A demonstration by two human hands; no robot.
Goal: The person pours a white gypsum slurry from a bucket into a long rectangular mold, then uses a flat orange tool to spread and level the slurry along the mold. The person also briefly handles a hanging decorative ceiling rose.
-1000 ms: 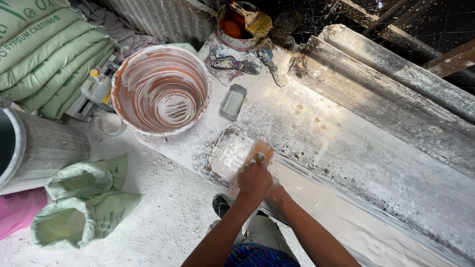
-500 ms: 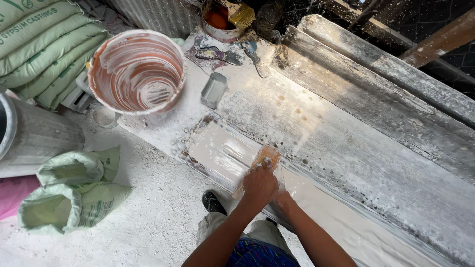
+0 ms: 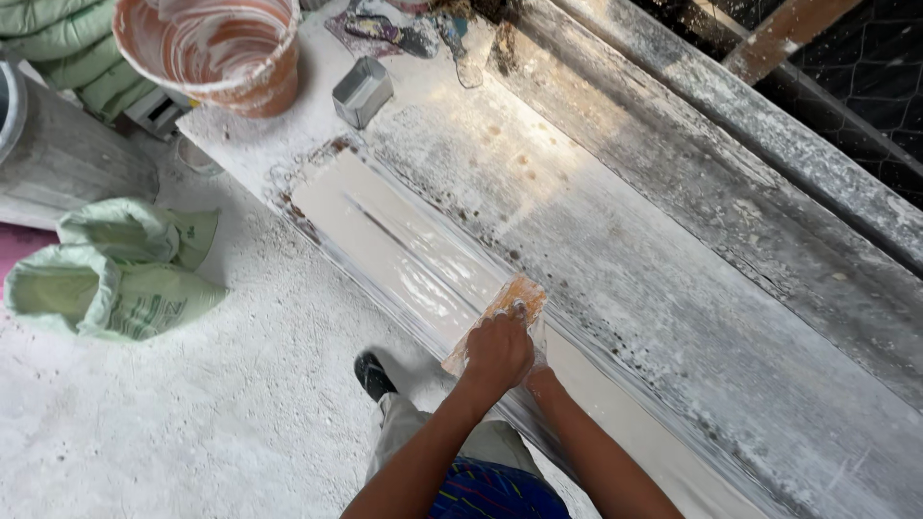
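Surroundings of the plaster-dusted bench.
A smeared bucket stood beside a small metal tin; green sacks lay on the floor.

Right hand mostly hidden under left hand (grip unclear).
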